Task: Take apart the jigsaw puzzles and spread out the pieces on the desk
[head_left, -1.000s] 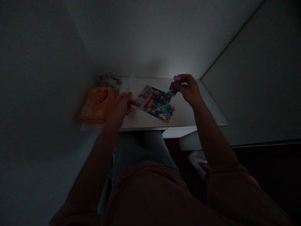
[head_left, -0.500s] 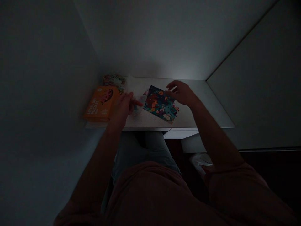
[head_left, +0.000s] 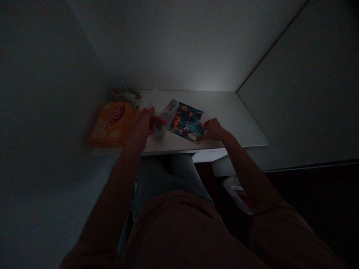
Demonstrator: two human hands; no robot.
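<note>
jigsaw puzzle (head_left: 185,121) lies on the surface (head_left: 232,112); left hand (head_left: 146,120) pinches a clear bag (head_left: 171,109), right hand (head_left: 212,130) curls at the puzzle's right edge (grip unclear). best to press gently, edges aligned.

- Left hand (head_left: 143,124) left of centre, fingers pinching.
- Right hand (head_left: 214,130) right of centre, thumb and fingers parted.
- Forearms (head_left: 248,170) angle up from the lower corners.

Desk (head_left: 241,123) lies free rightward, box (head_left: 110,125) and bag (head_left: 170,114) crowding left
</note>
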